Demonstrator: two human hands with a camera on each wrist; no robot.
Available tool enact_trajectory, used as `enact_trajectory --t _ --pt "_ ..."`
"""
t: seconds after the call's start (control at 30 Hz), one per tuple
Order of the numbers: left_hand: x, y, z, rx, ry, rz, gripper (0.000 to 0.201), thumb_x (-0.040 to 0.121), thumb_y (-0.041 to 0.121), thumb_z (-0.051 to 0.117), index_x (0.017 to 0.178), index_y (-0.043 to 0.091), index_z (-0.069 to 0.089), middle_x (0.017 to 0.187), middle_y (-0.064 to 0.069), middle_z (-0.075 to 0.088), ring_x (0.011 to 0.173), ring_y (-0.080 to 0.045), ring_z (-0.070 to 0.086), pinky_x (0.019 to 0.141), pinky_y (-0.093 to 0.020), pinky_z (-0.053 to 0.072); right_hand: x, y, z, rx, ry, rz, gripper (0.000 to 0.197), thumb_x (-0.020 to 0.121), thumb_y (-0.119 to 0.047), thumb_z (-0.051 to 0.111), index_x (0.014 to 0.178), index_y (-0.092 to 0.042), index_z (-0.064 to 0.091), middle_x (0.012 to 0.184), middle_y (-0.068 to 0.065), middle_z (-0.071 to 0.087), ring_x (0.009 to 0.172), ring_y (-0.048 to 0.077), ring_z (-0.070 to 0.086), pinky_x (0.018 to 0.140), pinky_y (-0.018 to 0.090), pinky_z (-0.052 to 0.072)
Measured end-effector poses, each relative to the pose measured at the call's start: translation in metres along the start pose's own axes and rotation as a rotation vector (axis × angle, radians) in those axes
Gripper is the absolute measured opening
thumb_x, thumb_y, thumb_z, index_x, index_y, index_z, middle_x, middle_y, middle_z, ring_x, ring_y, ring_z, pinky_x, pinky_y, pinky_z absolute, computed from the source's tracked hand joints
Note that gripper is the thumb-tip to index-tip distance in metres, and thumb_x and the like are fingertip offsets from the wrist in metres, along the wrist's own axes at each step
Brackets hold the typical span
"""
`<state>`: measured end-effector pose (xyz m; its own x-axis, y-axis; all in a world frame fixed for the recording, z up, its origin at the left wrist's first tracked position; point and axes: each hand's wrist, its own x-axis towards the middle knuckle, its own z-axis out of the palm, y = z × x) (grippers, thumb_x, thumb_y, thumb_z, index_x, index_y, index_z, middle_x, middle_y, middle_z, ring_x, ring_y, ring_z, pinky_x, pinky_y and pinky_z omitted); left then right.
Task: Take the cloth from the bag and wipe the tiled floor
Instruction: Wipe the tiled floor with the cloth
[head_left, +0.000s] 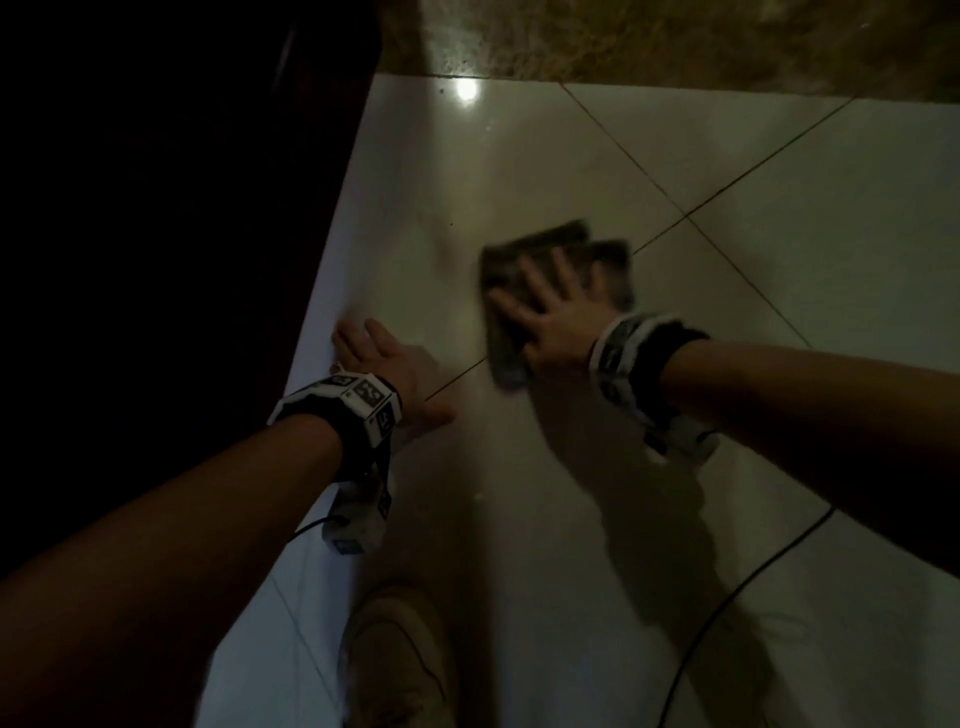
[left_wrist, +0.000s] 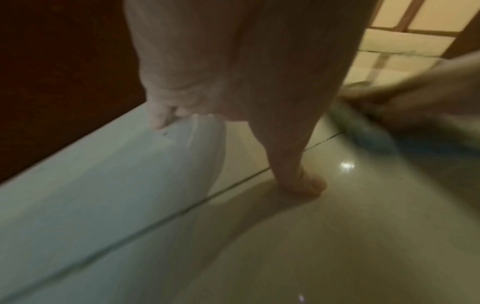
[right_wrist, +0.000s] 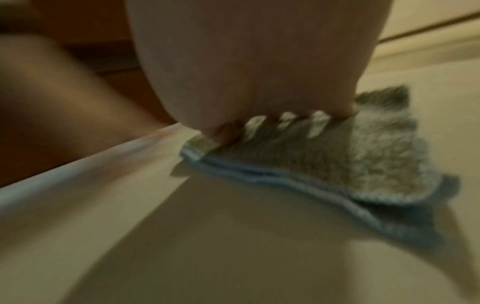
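A folded grey-blue cloth (head_left: 561, 270) lies flat on the pale tiled floor (head_left: 779, 234), blurred in the head view. My right hand (head_left: 550, 306) presses down on it with fingers spread and straight. In the right wrist view the cloth (right_wrist: 376, 164) shows fluffy layers under the palm. My left hand (head_left: 384, 358) rests flat on the floor to the left, fingers straight, holding nothing. The left wrist view shows its thumb (left_wrist: 303, 185) touching the tile. No bag is in view.
A dark wooden panel (head_left: 182, 208) stands along the left. A brown stone wall base (head_left: 675, 41) runs across the back. A black cable (head_left: 727, 597) trails over the floor at lower right. My beige shoe (head_left: 400, 654) is at the bottom centre.
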<state>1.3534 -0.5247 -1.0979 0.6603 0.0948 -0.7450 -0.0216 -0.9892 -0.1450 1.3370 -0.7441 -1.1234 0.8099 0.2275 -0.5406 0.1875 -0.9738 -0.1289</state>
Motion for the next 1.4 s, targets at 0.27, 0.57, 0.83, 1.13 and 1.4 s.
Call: enact_trajectory --t 0.27,0.57,0.83,1.13,1.4 --pt "0.002 0.004 -0.004 0.074 -0.027 -0.012 0.154 0.061 0.074 0.074 0.145 -0.006 -0.027 0.155 -0.026 -0.029 0.145 -0.041 -0.023 0.12 -0.056 0.005 -0.019 0.05 0.009 -0.169 0.037 -0.289 0.074 0.083 -0.067 0.021 0.152 -0.042 0.016 0.162 0.006 0.017 0.146 0.04 0.018 0.109 0.065 0.02" --pt "0.001 0.007 -0.008 0.139 -0.029 0.009 0.151 0.063 0.076 0.071 0.147 -0.006 -0.025 0.156 -0.027 -0.024 0.147 -0.041 -0.017 0.12 -0.049 0.005 -0.006 0.045 -0.003 0.005 -0.01 0.1 0.073 0.096 -0.055 0.034 0.15 -0.045 -0.014 0.16 0.005 -0.024 0.145 0.043 -0.02 0.111 0.069 -0.001" --pt "-0.012 -0.007 -0.083 0.371 0.009 0.242 0.087 0.08 0.075 0.055 0.137 0.011 0.048 0.13 -0.008 0.059 0.115 -0.027 0.058 0.081 -0.026 0.043 -0.039 0.0 0.002 -0.132 -0.111 -0.206 0.077 0.094 -0.052 0.042 0.15 -0.049 -0.01 0.161 -0.004 -0.022 0.147 0.033 -0.019 0.115 0.063 0.0" --pt "0.046 0.007 -0.084 0.266 0.136 0.18 0.143 0.033 0.101 0.051 0.144 0.014 0.031 0.15 -0.016 0.028 0.137 -0.041 0.025 0.113 -0.053 0.029 -0.006 0.004 -0.021 0.054 -0.107 -0.009 0.075 0.094 -0.057 0.04 0.147 -0.053 -0.013 0.16 -0.008 -0.025 0.146 0.032 -0.022 0.114 0.064 -0.002" --pt "0.04 0.011 -0.076 0.206 0.117 0.122 0.153 0.058 0.071 0.079 0.149 -0.011 -0.013 0.158 -0.032 -0.011 0.149 -0.04 -0.002 0.116 -0.046 0.024 0.053 0.004 -0.046 0.088 -0.019 0.045 0.072 0.092 -0.063 0.033 0.148 -0.052 -0.01 0.16 -0.005 -0.024 0.146 0.034 -0.023 0.113 0.067 -0.006"
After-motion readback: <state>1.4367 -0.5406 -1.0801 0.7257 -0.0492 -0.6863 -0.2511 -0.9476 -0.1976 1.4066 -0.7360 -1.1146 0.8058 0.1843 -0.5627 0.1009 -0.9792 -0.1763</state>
